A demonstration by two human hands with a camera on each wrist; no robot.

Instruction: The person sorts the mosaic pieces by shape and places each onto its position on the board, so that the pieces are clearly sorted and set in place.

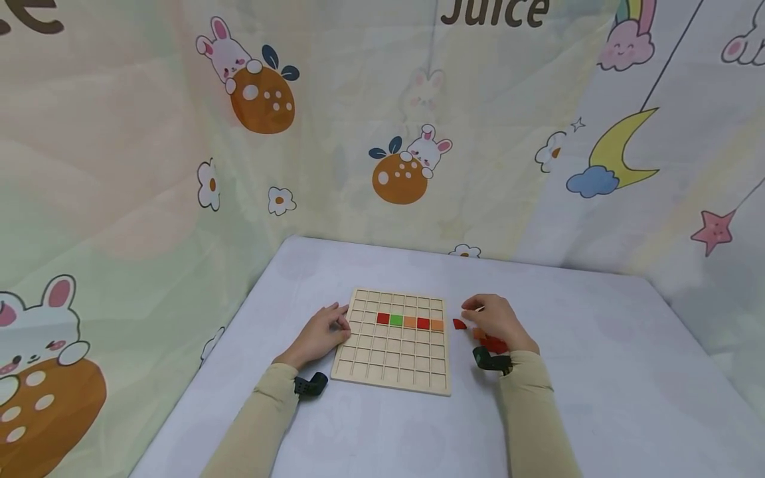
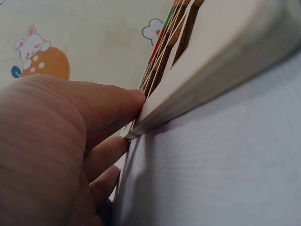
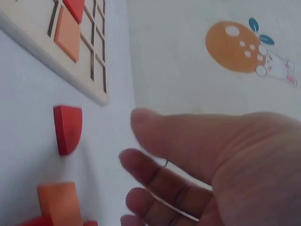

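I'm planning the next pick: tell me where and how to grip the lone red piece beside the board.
Pinch the red piece by its straight and curved sides, probably best from above, coming from the side of the right hand. It lies flat, and gaps part it from the board and the orange block, leaving room.

Seen from the head, the left forearm (image 1: pixel 254 425) enters from 7 o'clock and the right forearm (image 1: pixel 534 411) from 5 o'clock, both sleeved in pale beige to the wrist. The left grip (image 1: pixel 315 337) points to 1 o'clock; in its wrist view the thumb (image 2: pixel 110 101) extends to 3 o'clock above the fingers (image 2: pixel 106 155). The right grip (image 1: pixel 499 320) bends to 10 o'clock, thumb and slightly bent fingers parted, tips near each other.
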